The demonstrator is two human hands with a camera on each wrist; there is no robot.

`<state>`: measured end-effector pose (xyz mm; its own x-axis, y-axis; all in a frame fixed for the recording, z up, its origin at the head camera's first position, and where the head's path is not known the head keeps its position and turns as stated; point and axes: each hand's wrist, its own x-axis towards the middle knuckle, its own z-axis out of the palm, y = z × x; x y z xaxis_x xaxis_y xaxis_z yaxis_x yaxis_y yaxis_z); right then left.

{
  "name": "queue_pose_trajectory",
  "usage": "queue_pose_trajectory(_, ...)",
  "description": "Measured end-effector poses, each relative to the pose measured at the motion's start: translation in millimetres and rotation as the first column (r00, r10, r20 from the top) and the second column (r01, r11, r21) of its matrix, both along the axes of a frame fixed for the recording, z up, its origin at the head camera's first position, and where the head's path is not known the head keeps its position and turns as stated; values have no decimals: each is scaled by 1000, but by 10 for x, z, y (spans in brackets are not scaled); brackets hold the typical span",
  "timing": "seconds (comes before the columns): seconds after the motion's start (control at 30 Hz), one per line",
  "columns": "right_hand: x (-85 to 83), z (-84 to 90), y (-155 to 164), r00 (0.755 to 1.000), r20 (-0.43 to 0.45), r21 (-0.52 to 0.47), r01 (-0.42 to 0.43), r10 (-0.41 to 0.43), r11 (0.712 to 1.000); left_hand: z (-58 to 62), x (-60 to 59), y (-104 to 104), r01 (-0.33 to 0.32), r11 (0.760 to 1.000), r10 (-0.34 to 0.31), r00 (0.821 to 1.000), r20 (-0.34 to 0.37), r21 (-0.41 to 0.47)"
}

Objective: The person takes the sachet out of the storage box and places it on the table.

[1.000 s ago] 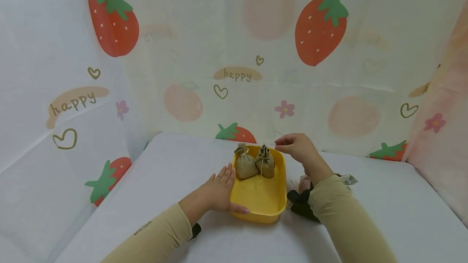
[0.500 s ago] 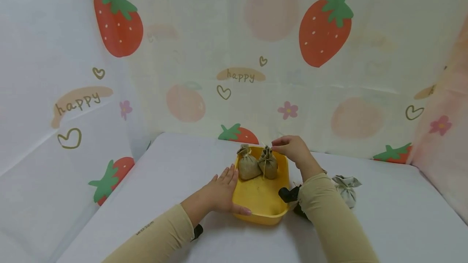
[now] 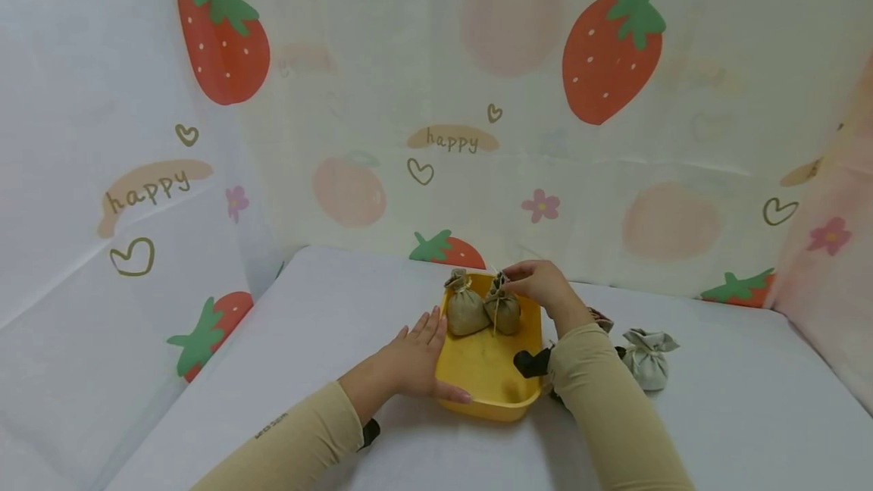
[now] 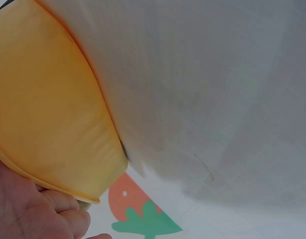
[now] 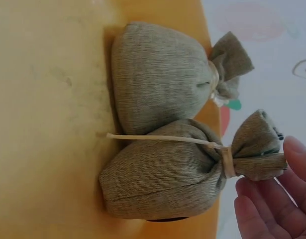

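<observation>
Two small tan cloth pouches, each tied at the neck with string, stand side by side at the far end of a yellow tray point(image 3: 508, 400) on a white tabletop point(image 3: 327, 309). The left pouch point(image 3: 466, 311) and the right pouch point(image 3: 503, 311) touch each other, and a loose string end trails down the front of the right one. So two pouches are in the tray, while a pale grey pouch point(image 3: 646, 358) sits on the table to the right of the tray, apart from it; something darker just behind my right forearm is too hidden to name. I judge the filling to be partly done, with at least that grey pouch left outside. My right hand point(image 3: 542, 285) is at the gathered top of the right pouch, fingers loosely curled; in the right wrist view my fingertips point(image 5: 264, 209) are just beside the top and I cannot tell whether they touch or pinch it. My left hand point(image 3: 409, 358) lies flat and relaxed against the tray's left wall, fingers straight, thumb along its near edge. A curtain printed with strawberries point(image 3: 610, 51) hangs behind the table.
</observation>
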<state>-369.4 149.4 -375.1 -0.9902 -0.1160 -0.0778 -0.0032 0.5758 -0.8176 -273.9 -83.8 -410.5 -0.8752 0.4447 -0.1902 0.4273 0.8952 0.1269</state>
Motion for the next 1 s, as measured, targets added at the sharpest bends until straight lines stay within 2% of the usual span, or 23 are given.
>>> queue_pose_trajectory(0.23,21,24,-31,1000,9,2,26,-26,1000,3,5,3,-3,1000,3,1000,6,9)
queue_pose_trajectory(0.47,34,16,-28,996,23,-50,90,-89,995,17,17,5,-1,1000,1,1000,12,20)
queue_pose_trajectory(0.8,19,25,-11,997,-14,-60,71,-72,996,7,5,6,3,1000,-3,1000,9,15)
queue_pose_trajectory(1.0,11,49,-19,997,-5,-70,76,-77,995,3,8,0,4,1000,-4,1000,9,21)
